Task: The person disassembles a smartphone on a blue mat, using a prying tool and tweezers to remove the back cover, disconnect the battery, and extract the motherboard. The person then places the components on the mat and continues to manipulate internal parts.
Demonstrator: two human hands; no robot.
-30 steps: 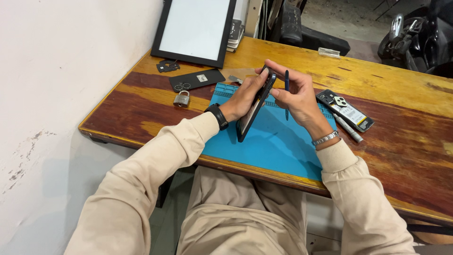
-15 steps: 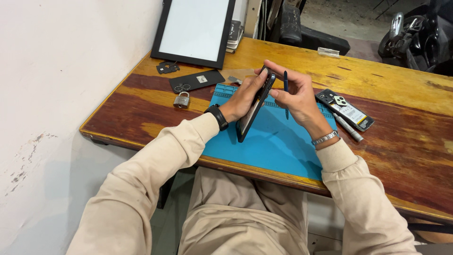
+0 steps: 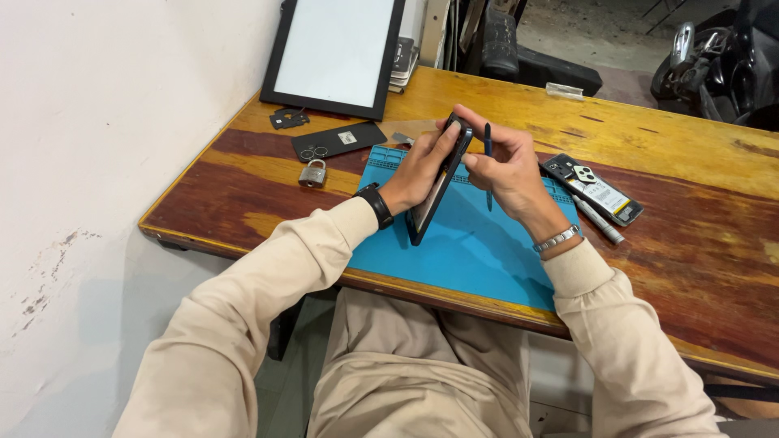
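A dark smartphone stands on edge over the blue work mat, tilted with its top end away from me. My left hand grips its left side, a black watch on that wrist. My right hand touches the phone's top right edge with the fingertips and pinches a thin dark blue tool that points down toward the mat. A silver bracelet sits on the right wrist.
An opened phone body and a silver pen-like tool lie right of the mat. A black back cover, a padlock and a small black part lie to the left. A framed white panel leans at the back.
Both hands and the phone stay in nearly the same pose; only small finger shifts at the phone's top edge.
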